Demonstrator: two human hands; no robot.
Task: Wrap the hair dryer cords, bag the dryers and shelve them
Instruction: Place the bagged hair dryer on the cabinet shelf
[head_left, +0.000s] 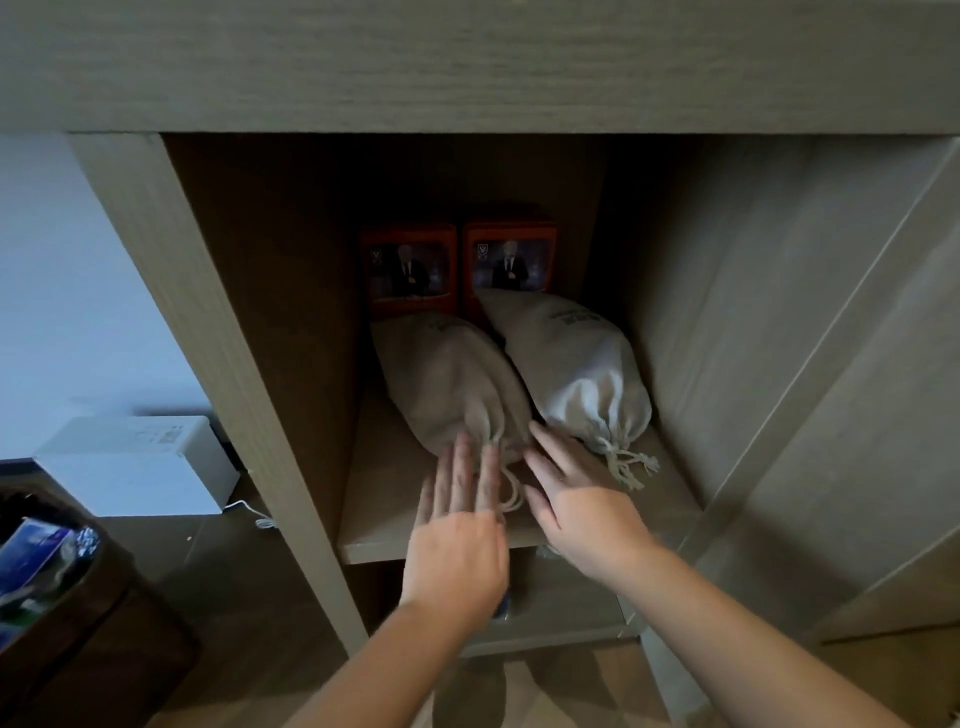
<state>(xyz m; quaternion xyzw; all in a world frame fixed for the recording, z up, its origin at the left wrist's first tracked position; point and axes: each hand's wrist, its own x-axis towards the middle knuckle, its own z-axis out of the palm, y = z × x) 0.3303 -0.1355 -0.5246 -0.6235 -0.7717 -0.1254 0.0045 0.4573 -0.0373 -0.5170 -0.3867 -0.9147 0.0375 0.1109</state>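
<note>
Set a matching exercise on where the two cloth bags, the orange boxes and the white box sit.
1. left beige drawstring cloth bag
2. right pale drawstring cloth bag
3. two orange printed boxes
4. white rectangular box

A. outside the wooden cabinet, left
B. back of the shelf
C. at the fingertips of the left hand
D. nearer the right wall

Pairs: 1-C, 2-D, 3-B, 4-A

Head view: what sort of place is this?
Likely a hotel room or similar lodging: a laminate cupboard shelf holds two matching drawstring bags, with two identical orange boxes behind and a waste bin at left.
</note>
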